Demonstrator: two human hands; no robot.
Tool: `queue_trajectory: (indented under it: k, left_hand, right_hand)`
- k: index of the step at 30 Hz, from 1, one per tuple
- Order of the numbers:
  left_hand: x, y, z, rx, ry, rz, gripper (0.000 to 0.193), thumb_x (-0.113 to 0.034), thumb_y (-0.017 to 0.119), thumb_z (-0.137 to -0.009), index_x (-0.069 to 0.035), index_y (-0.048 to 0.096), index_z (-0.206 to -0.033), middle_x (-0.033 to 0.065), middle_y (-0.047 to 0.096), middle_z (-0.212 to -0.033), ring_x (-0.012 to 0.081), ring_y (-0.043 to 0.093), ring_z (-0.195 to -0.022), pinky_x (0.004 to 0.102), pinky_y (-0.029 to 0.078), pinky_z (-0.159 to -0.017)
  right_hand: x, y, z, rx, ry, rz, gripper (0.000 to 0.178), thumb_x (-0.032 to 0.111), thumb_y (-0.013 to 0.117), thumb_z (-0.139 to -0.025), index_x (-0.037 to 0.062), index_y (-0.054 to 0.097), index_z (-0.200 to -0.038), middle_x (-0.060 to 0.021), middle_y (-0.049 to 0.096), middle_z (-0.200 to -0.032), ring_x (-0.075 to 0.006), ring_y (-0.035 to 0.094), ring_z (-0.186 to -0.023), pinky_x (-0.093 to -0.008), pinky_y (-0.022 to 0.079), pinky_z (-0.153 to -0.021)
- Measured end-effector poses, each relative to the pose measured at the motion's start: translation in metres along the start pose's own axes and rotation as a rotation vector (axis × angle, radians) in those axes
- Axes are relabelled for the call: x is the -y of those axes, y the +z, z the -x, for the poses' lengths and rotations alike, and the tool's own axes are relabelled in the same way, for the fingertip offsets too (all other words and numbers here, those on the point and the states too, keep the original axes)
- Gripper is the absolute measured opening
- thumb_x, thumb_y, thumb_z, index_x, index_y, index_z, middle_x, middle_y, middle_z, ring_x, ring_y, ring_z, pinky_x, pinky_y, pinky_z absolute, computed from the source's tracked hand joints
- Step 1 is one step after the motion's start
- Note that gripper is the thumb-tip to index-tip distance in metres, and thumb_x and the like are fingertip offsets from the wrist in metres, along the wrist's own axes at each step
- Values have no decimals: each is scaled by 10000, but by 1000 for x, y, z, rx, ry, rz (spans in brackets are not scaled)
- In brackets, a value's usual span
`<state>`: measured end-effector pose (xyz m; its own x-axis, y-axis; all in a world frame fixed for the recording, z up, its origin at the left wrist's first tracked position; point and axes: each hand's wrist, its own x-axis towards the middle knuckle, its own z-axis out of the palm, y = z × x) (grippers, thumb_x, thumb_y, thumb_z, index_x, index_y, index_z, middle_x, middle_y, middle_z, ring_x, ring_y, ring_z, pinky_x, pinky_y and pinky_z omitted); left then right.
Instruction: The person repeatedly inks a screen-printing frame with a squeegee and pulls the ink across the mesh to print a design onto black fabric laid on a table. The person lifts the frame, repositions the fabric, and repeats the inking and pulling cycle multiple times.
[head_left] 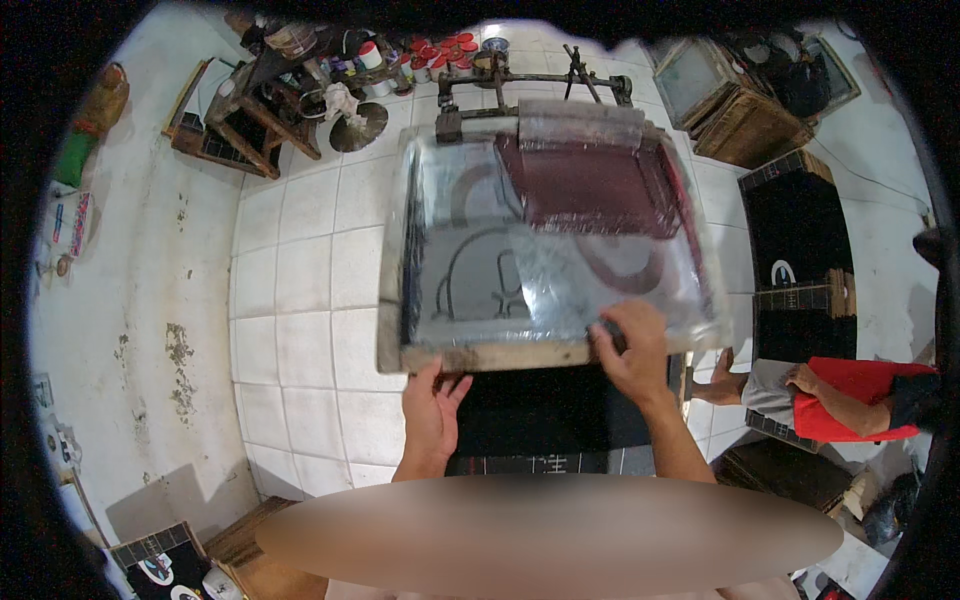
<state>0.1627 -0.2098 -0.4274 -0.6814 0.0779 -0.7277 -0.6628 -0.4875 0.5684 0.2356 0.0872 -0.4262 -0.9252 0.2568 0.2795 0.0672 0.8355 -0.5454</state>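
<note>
A screen-printing frame [480, 354] with a wooden border and pale mesh is tilted up from the black board [540, 410] below it. Line shapes show on its mesh, and dark maroon ink [595, 185] covers the upper right. A wide squeegee [582, 126] rests at the far end of the mesh. My right hand [632, 350] is closed round the near border, over a small dark piece there. My left hand [432, 418] is palm up under the near left corner, fingers apart, its fingertips at the border's lower edge.
A metal hinge stand [535, 80] holds the frame's far end. Printed black boards [800, 225] line the right side, where another person in red [850, 400] reaches in. Paint pots [445, 50] and a wooden stool [245, 115] stand at the back left, beside a stained wall.
</note>
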Motion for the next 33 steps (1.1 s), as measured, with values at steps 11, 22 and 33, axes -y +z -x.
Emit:
queue_trajectory:
  k: [11, 22, 33]
  left_hand:
    - [33, -62, -72, -256, 163, -1213, 382, -387, 713, -951, -12, 642, -960, 150, 722, -886, 252, 724, -750, 377, 592, -711]
    - [37, -35, -113, -225, 618, -1717, 1221, -663, 817, -755, -175, 167, -1666, 343, 88, -1671, 533, 69, -1550, 683, 99, -1205]
    - [36, -34, -113, -184, 662, -1695, 1206, -615, 837, -765, -101, 195, -1646, 379, 123, -1643, 523, 161, -1530, 628, 161, -1201]
  right_hand:
    - [-164, 106, -303, 49, -193, 505, 681, 201, 824, -811, 162, 563, -1439, -103, 551, -1470, -346, 459, -1424, -588, 386, -1132]
    - [-157, 84, -248, 294, -272, 309, 195, 74, 685, -833, 101, 652, -1023, -115, 709, -1000, -390, 697, -932, -547, 502, -795]
    - [-192, 115, -272, 335, -233, 303, 221, 104, 716, -844, 95, 676, -1061, -162, 721, -1032, -413, 690, -979, -534, 514, -844]
